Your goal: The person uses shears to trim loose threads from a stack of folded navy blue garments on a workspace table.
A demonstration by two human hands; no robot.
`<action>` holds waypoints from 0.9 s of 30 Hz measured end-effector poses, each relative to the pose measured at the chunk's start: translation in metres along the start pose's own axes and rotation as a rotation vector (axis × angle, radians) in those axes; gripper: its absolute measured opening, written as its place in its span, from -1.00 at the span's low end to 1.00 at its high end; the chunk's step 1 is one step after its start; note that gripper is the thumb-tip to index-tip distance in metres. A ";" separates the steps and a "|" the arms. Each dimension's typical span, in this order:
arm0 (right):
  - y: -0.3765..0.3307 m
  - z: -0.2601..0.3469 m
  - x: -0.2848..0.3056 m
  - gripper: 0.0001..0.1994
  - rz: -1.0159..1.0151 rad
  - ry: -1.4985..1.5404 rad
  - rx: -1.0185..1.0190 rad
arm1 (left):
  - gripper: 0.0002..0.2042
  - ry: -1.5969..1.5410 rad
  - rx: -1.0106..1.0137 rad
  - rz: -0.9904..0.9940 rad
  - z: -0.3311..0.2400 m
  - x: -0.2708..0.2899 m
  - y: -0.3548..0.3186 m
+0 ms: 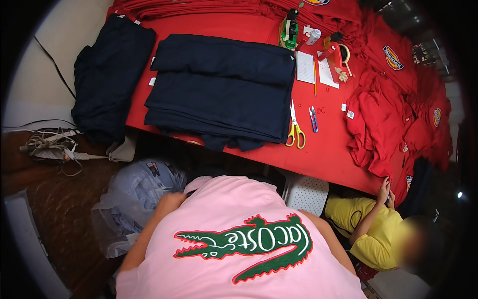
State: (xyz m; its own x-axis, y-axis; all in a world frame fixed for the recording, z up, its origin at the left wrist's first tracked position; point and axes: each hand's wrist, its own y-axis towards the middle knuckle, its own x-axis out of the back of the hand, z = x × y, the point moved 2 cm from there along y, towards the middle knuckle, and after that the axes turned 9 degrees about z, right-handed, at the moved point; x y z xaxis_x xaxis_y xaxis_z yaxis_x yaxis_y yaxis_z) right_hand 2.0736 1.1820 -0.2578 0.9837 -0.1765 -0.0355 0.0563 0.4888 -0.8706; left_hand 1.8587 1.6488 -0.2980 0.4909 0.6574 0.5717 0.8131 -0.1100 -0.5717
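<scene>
My arms show on both sides of my pink shirt (224, 199), which carries a green crocodile design. The left forearm (157, 217) bends in toward my waist and ends behind the shirt's edge, so that hand is hidden. Of my right arm (331, 241), only a bare stretch shows, and its hand is out of sight. Straight ahead on the red table (239, 27) lies a folded stack of navy garments (221, 94). Yellow-handled scissors (296, 133) lie beside the stack's right edge, with blue thread snips (313, 119) to their right.
Navy cloth (112, 74) hangs over the table's left end. Red garments (373, 114) cover the right side, where a co-worker in yellow (373, 224) touches the cloth. Notepad (305, 67), pencil (315, 82) and tape roll (344, 53) lie far right. Below are a plastic bag (114, 219) and white stool (308, 193).
</scene>
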 end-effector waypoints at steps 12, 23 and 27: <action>-0.029 -0.077 -0.032 -0.75 -0.065 0.733 -0.011 | -0.71 0.157 -0.359 0.193 -0.089 0.044 0.131; 0.013 -0.022 -0.015 -0.91 -0.379 0.521 0.294 | -0.75 -0.236 -0.052 0.413 -0.050 0.025 0.075; 0.044 -0.025 0.022 -0.92 -0.533 0.157 0.311 | -0.80 0.060 0.081 -0.122 -0.042 0.050 0.072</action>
State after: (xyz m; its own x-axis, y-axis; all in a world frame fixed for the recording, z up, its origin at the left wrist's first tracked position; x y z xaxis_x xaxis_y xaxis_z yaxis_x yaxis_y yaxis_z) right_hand 2.0929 1.1781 -0.3093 0.7711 -0.5758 0.2716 0.6018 0.5200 -0.6062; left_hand 1.9550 1.6421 -0.2860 0.4093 0.6164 0.6727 0.8413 0.0302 -0.5397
